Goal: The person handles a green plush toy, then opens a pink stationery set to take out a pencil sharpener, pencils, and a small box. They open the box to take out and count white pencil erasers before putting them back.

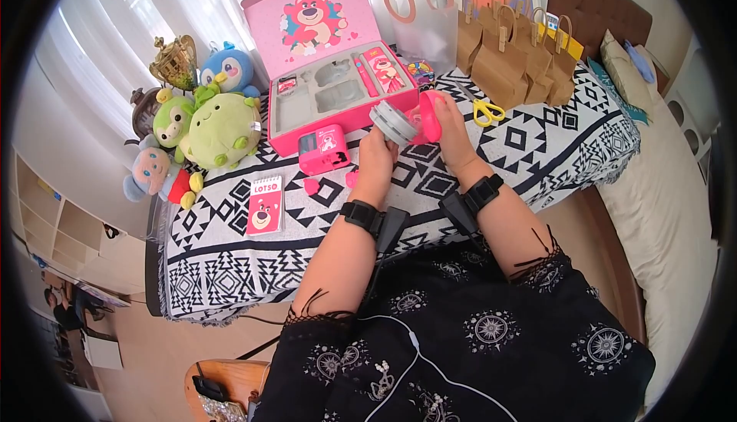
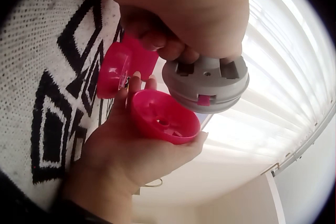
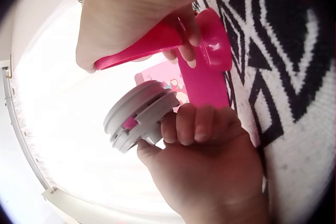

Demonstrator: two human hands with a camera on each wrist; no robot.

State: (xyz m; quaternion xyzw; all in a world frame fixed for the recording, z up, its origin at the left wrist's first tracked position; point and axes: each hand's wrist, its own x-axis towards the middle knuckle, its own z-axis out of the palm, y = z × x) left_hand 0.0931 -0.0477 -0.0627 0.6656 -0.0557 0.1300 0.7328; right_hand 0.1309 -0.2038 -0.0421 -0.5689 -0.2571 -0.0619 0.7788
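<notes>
My left hand grips a grey round plastic part with ridged rings, seen in all three views. A small pink tab shows in its side. Close beside it, my right hand holds a pink bowl-shaped plastic shell, its hollow side facing the grey part, with a gap between them. Inside the shell are raised ribs around a small centre. Another rounded pink piece shows beyond the hands near the patterned cloth.
Behind the hands stands an open pink Lotso gift box with a moulded tray. Around it are a pink camera-like toy, a Lotso notepad, plush toys, yellow-handled scissors and brown paper bags.
</notes>
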